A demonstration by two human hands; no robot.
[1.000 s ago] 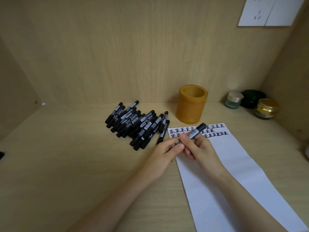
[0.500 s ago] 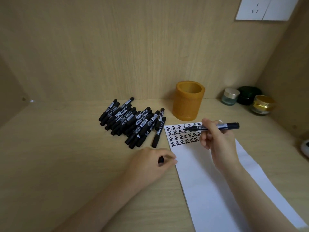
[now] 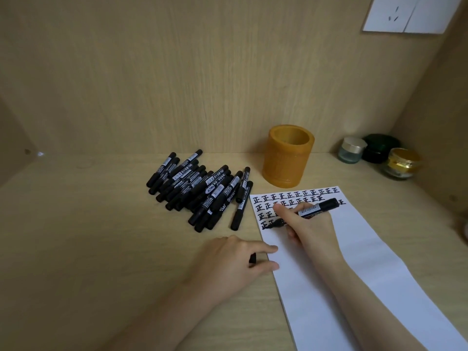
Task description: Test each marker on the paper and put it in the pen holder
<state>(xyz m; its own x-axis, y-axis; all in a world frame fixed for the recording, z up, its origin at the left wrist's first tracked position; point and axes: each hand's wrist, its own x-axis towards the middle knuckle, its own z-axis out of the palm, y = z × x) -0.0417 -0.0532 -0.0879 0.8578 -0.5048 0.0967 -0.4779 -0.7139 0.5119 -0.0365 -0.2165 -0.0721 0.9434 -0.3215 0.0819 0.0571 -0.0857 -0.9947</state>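
My right hand (image 3: 307, 226) grips an uncapped black marker (image 3: 317, 207), its tip down on the white paper (image 3: 354, 262) at the lowest row of black written characters. My left hand (image 3: 233, 262) rests at the paper's left edge, fingers curled round the marker's black cap (image 3: 252, 258). A pile of several black capped markers (image 3: 202, 190) lies left of the paper. The amber pen holder (image 3: 287, 157) stands upright behind the paper; what is inside it cannot be seen.
Three small jars (image 3: 379, 154) stand in the back right corner by the side wall. A white wall socket (image 3: 410, 13) is at the top right. Wooden walls close the desk at the back and both sides.
The hands pulled the cap off the marker. My left hand dropped to the paper's edge with the cap; my right hand lowered the marker tip onto the paper.
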